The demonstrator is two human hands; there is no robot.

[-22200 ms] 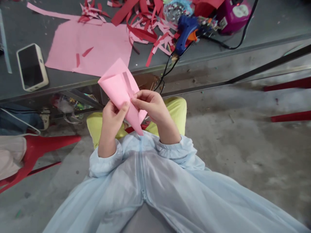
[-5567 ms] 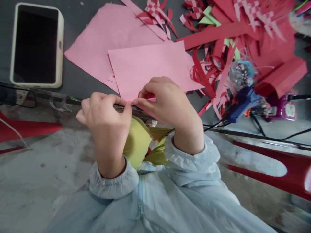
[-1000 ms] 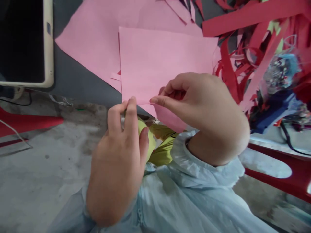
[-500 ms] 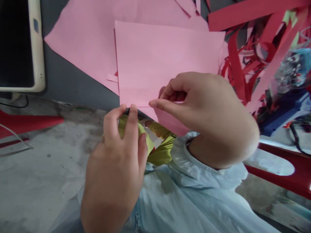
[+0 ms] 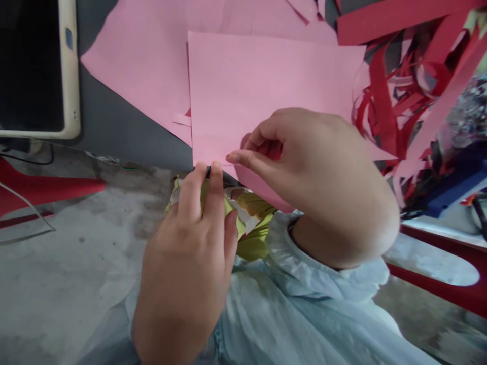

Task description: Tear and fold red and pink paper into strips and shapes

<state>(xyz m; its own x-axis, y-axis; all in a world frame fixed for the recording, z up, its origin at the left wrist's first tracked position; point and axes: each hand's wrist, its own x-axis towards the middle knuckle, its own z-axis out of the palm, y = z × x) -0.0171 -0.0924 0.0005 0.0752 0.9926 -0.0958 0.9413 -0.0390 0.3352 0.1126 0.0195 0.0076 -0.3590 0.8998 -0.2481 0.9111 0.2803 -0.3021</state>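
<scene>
With 12 o'clock pointing straight away from the person, the pink sheet [image 5: 243, 91] lies at 12 o'clock from the left hand [image 5: 186, 258] and mostly between 10 and 1 from the right thumb tip, its long axis running roughly from 9 to 3. Its near edge looks like a crease, and both hands meet it there: the left at the corner toward 7 o'clock, the right thumb just beside it toward 3, so neither is clearly nearer. The left hand reaches up toward 12, palm down, its first two fingers slightly parted with their tips on the edge; the thumb stands apart, so this hand touches without grasping. The right hand comes in from 4 o'clock with wrist bent, thumb laid along the crease and fingers curled in; whether it pinches the paper or only presses, I cannot tell. A pink flap [image 5: 266, 190] shows below that thumb, toward 5. Under the sheet, a larger pink piece [image 5: 148, 66] spreads toward 11 on the grey table [image 5: 114, 132]. A phone [image 5: 32, 66] lies at 10, red strips [image 5: 380, 91] at 2.
</scene>
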